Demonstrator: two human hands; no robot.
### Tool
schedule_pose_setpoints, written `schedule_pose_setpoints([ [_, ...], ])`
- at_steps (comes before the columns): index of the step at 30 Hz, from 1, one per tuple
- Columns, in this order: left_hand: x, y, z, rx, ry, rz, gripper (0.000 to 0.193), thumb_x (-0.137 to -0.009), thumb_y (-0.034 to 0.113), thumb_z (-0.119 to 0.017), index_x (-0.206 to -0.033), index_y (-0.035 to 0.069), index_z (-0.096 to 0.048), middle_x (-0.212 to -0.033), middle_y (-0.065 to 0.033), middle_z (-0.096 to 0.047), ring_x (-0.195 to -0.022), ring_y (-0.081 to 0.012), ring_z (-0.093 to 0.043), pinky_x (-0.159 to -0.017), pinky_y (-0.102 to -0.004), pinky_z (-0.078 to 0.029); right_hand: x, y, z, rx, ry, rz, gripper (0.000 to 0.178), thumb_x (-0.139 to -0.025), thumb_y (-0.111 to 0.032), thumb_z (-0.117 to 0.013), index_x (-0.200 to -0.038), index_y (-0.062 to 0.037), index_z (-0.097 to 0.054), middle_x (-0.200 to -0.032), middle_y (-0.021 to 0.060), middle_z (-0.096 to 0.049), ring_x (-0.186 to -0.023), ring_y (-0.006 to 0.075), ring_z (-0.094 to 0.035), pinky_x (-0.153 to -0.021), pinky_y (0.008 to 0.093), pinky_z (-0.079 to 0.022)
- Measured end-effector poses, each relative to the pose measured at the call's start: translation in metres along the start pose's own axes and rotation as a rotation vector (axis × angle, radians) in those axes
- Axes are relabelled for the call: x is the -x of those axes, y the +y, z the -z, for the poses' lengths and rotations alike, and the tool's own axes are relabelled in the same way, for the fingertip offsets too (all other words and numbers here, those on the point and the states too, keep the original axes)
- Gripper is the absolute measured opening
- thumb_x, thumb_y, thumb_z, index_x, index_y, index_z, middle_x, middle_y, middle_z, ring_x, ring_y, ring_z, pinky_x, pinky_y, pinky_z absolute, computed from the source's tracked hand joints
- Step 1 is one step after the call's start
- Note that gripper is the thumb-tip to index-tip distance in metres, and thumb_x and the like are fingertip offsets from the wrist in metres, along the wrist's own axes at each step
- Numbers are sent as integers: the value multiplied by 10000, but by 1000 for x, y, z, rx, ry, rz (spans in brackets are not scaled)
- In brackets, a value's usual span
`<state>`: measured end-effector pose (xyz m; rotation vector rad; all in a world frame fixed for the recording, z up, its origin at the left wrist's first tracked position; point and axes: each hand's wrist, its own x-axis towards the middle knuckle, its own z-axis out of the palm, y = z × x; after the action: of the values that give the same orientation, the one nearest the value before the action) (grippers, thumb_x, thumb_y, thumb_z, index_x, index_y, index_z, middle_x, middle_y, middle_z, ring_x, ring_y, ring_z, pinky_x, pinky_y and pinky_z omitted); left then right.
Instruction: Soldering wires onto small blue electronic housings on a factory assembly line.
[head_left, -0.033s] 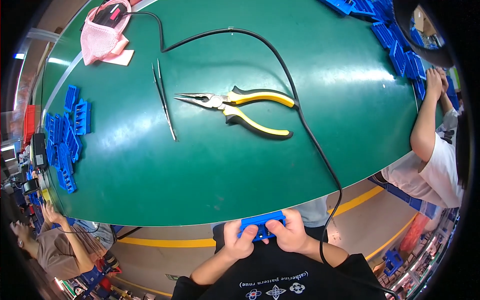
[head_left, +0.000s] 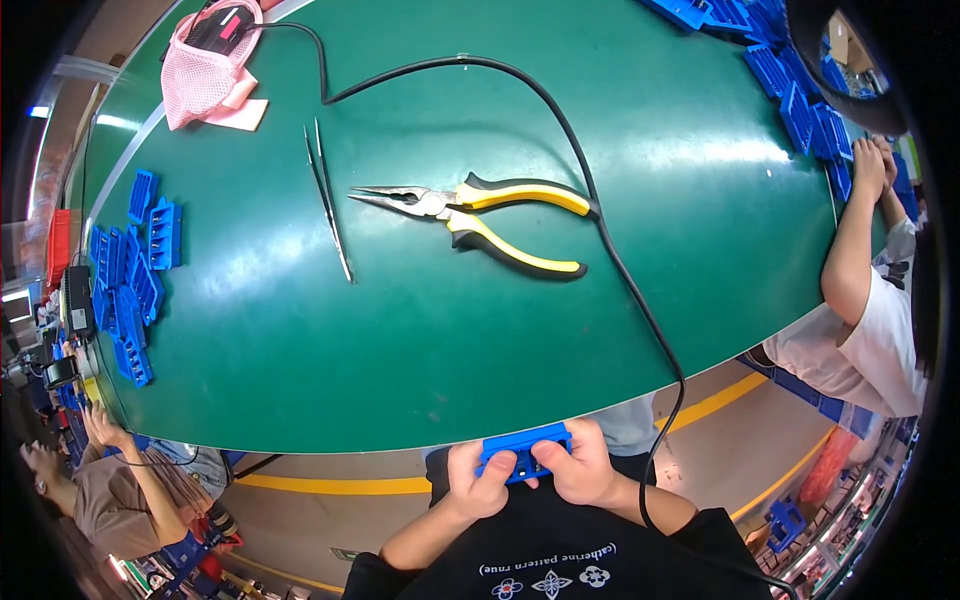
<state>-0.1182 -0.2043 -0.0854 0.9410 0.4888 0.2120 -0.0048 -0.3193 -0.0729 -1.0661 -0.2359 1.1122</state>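
Both my hands grip one blue plastic part at the table's near edge, close to my body. My left hand is closed round its left end, thumb pressed on the face. On the other end, my right hand is closed likewise, its thumb beside the left one. Small metal bits show between the thumbs, too small to name. Beyond them on the green table lie long-nose pliers with yellow and black handles, jaws pointing left and slightly apart. Metal tweezers lie left of the pliers.
A black cable runs from a pink mesh pouch across the green table and down past my right arm. Blue parts pile up at the left and far right. Other people sit at both sides.
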Motion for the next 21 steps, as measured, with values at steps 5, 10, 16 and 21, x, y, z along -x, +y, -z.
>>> schedule_pose_setpoints([
  [5,0,1,-3,24,-3,-19,484,-1040,340,-564,-1211,-113,-571,-1014,-186,-687,-760,-223,-705,-592,-309,-603,1,0,1,18,16,-8,215,-1022,-146,-604,-1157,22,-601,-820,43,-617,-602,91,-568,-527,258,-454],
  [10,2,1,-3,-3,14,-25,488,-1044,334,-549,-1238,-114,-549,-1031,-192,-682,-763,-228,-706,-582,-309,-603,1,-1,-2,27,33,-13,213,-1018,-141,-607,-1159,19,-601,-792,31,-613,-590,82,-558,-516,253,-443],
  [16,2,2,-6,-12,31,-47,481,-1046,311,-527,-1269,-115,-521,-1031,-205,-680,-743,-231,-707,-548,-301,-598,1,-7,-6,18,48,-60,205,-1017,-126,-602,-1169,12,-600,-797,32,-615,-590,77,-555,-513,248,-438],
  [21,7,8,-10,13,67,24,480,-1045,308,-521,-1268,-117,-518,-1025,-211,-679,-725,-232,-705,-544,-304,-596,2,-17,-12,-22,74,-132,219,-1017,-120,-599,-1195,7,-588,-820,35,-624,-588,74,-551,-508,246,-435],
])
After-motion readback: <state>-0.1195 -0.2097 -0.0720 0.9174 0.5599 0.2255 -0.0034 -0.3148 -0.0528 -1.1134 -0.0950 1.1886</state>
